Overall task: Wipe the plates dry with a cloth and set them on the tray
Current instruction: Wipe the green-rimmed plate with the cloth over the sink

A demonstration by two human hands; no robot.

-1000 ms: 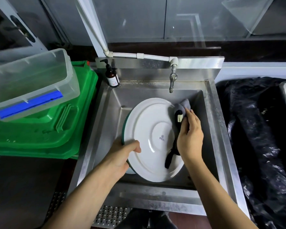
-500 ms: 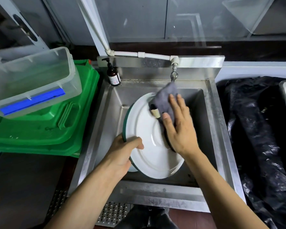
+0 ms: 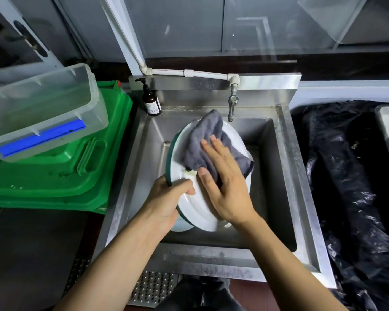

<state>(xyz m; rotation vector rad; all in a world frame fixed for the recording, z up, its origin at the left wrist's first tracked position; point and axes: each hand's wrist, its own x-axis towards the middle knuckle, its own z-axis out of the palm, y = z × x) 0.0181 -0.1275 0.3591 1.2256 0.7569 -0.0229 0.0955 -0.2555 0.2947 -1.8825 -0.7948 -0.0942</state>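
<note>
As before, cloth [image 3: 208, 144] spreads wider.

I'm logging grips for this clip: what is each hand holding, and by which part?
The left hand grips the plate by its near left rim. The right hand grips nothing; flat, it presses the grey cloth on the plate.

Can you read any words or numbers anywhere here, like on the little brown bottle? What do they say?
Brown pump bottle: its white label has print and a small red mark, too small and blurred to read.
Cloth: a pale tag at its lower edge, no words can be made out.
Plate: no readable mark shows.
Clear box and green tubs: no text seen.
</note>
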